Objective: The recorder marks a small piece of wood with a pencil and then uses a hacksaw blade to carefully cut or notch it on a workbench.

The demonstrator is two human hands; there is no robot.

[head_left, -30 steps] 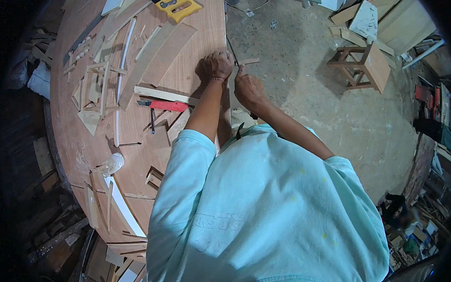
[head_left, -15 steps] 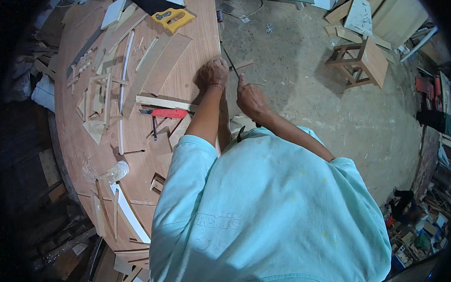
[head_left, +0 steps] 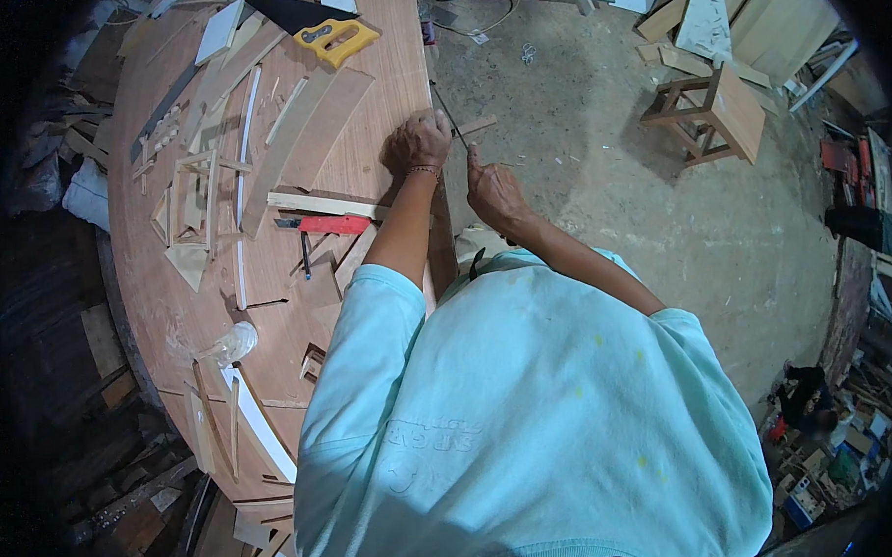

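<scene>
My left hand [head_left: 420, 140] is closed at the right edge of the plywood worktable [head_left: 390, 74], against a thin wooden strip [head_left: 480, 122] that juts out past it. My right hand [head_left: 497, 196] grips a long, narrow dark tool [head_left: 445, 110], index finger extended along it, the tool crossing the strip just outside the edge. Left of my arms lie a red utility knife [head_left: 331, 225], a slim dark tool [head_left: 306, 254] and a pale batten [head_left: 316, 204]. A yellow-handled handsaw [head_left: 335, 42] rests at the table's far end.
Curved plywood pieces [head_left: 333, 125], small frames [head_left: 197, 189], white strips [head_left: 260, 427] and a clear cup [head_left: 234, 340] cover the table. A wooden stool [head_left: 715, 117] stands on the concrete floor [head_left: 721, 269] at right, with leaning boards [head_left: 786, 26] behind and clutter [head_left: 835, 442] at lower right.
My right hand has drawn back toward my body with the dark tool over the past second. My left hand remains at the table edge; the view has shifted slightly.
</scene>
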